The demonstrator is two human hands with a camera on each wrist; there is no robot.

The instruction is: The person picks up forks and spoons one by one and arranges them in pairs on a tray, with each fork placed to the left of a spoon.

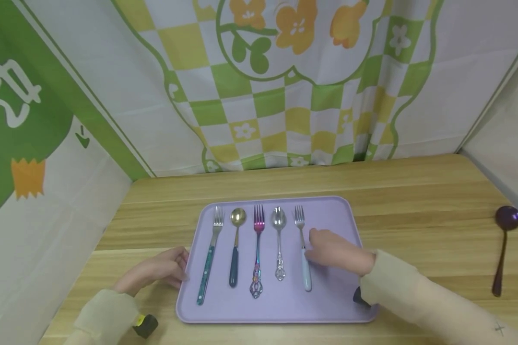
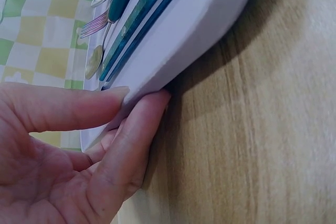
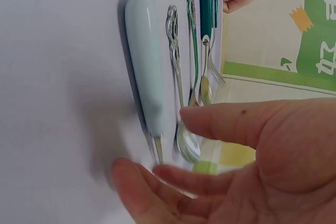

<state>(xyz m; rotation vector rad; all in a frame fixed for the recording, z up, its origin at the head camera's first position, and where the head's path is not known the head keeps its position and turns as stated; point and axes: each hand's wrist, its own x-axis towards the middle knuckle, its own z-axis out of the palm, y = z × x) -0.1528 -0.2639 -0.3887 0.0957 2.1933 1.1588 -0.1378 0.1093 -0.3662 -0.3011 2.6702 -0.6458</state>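
Note:
My left hand (image 1: 168, 268) pinches the left rim of a lilac tray (image 1: 328, 306), thumb on top and fingers beneath, as the left wrist view shows. On the tray, cutlery lies in a row: a fork with a teal patterned handle (image 1: 205, 275), a gold spoon with a dark green handle (image 1: 233, 268), an iridescent fork (image 1: 257, 249), a silver spoon (image 1: 278, 235) and a fork with a pale blue handle (image 1: 306, 273). Close over that last fork's neck is my right hand (image 1: 334, 249), its thumb and fingers spread apart (image 3: 226, 166).
A dark purple ladle-like spoon (image 1: 508, 219) lies on the wooden table (image 1: 436, 201) at the far right. Behind the table hangs a checkered, flowered cloth (image 1: 280, 115). Another printed cloth (image 1: 47, 191) rises on the left, and a pale wall (image 1: 505, 124) on the right.

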